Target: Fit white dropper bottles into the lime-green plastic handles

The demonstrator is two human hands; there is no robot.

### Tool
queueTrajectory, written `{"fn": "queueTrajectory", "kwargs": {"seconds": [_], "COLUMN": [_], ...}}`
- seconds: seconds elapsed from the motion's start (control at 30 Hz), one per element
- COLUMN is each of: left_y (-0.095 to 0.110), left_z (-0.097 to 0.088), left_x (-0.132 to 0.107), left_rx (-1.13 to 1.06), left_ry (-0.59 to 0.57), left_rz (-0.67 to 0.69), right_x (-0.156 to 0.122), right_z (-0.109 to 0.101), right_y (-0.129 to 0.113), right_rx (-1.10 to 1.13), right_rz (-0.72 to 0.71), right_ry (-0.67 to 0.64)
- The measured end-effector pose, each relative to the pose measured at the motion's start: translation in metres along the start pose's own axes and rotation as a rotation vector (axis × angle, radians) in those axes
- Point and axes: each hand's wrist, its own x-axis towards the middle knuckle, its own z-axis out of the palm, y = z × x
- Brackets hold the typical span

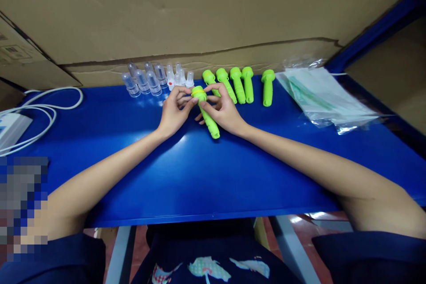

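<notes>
My left hand (178, 108) and my right hand (224, 108) both grip a lime-green, flashlight-shaped plastic piece (209, 122) above the middle of the blue table. Its wide head carries a yellow band (199, 92) and points away from me, while the ridged handle slants down toward me. Left fingers and thumb pinch one side of the head. On the other side, the right thumb presses just below the head and the index finger touches near the band. Several matching green pieces (237, 85) lie behind and right of my hands.
Several clear plastic vials (142, 80) and smaller clear-and-white ones (177, 80) stand at the back left. Plastic bags with white and green contents (319, 93) lie at the right. A white cable (53, 106) loops at the left. Cardboard (199, 9) walls the back.
</notes>
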Motion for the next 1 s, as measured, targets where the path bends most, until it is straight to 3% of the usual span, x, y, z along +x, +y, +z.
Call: {"fn": "queueTrajectory", "kwargs": {"seconds": [0.37,1.0], "left_y": [0.0031,0.005], "left_z": [0.0002,0.0002], "left_x": [0.0007,0.0009], "left_rx": [0.071,0.061], "left_ry": [0.046,0.039], "left_rz": [0.045,0.057], "right_x": [0.0035,0.003], "right_z": [-0.0058,-0.0051], "right_y": [0.0092,0.0011], "right_rx": [-0.094,-0.136], "right_rz": [-0.025,-0.052], "right_ry": [-0.033,-0.071]}}
